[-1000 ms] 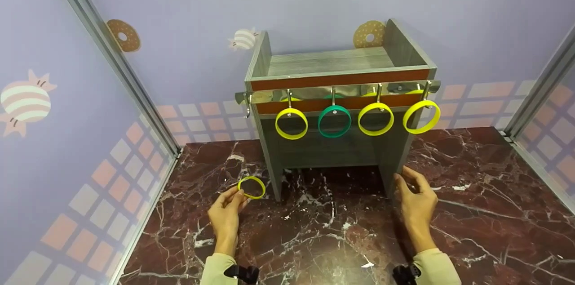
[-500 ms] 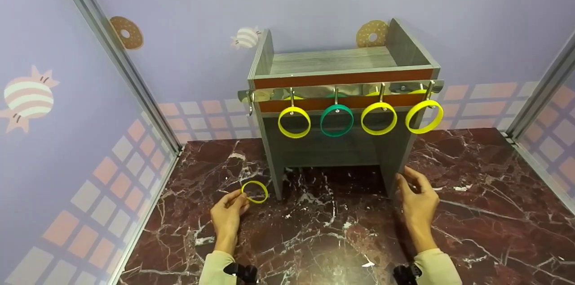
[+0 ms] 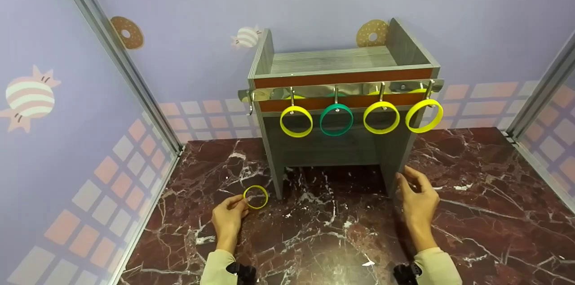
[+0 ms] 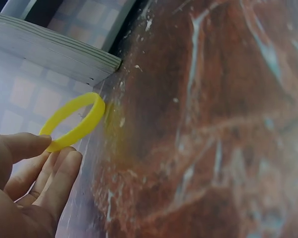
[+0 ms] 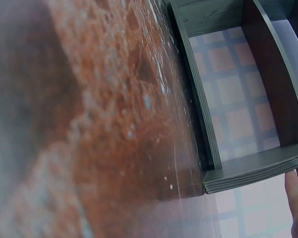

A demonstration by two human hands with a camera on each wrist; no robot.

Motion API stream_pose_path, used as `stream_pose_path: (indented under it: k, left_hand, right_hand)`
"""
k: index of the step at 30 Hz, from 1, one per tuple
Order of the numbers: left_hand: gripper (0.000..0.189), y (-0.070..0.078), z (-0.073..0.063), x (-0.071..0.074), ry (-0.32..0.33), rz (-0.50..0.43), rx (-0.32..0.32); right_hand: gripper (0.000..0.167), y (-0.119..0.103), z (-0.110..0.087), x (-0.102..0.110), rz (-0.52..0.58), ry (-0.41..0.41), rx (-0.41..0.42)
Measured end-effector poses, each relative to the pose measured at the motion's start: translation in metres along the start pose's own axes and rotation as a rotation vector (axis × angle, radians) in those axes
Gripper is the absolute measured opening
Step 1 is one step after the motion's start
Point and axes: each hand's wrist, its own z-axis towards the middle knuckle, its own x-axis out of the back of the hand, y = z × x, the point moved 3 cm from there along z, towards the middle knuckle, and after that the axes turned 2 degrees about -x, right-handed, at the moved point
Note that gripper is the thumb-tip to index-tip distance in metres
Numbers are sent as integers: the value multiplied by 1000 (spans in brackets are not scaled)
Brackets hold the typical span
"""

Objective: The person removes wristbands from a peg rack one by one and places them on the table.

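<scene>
My left hand (image 3: 227,222) pinches a thin yellow wristband (image 3: 256,197) between thumb and fingers, to the left of a grey wooden shelf (image 3: 276,163). In the left wrist view that wristband (image 4: 84,126) is a flat, smooth loop held just above the marble surface. Across the shelf's front runs a metal hook rail (image 3: 359,90). A green wristband (image 3: 337,134) and three yellow ones hang from its hooks, and the leftmost hook (image 3: 250,105) is bare. My right hand (image 3: 420,204) rests its fingertips against the outside of the shelf's right side panel (image 5: 258,171).
The shelf stands on a dark red marble tabletop (image 3: 323,249). A purple patterned wall (image 3: 188,51) rises behind it, with panels on both sides. A metal post (image 3: 134,73) marks the left corner.
My left hand has moved slightly down and to the right with the yellow wristband. The right hand has stayed against the shelf. The view has shifted a little.
</scene>
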Motion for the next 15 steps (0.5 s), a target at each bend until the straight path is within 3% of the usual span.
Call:
stream_pose_path:
  k: [6,15]
  left_hand:
    - [17,-1,0,1,-4,104,-33]
    - [19,-3,1,2,3,173,-45]
  right_hand:
    - [25,-2,1,0,11,5,9]
    - [24,9,3,-1,-4,25,15]
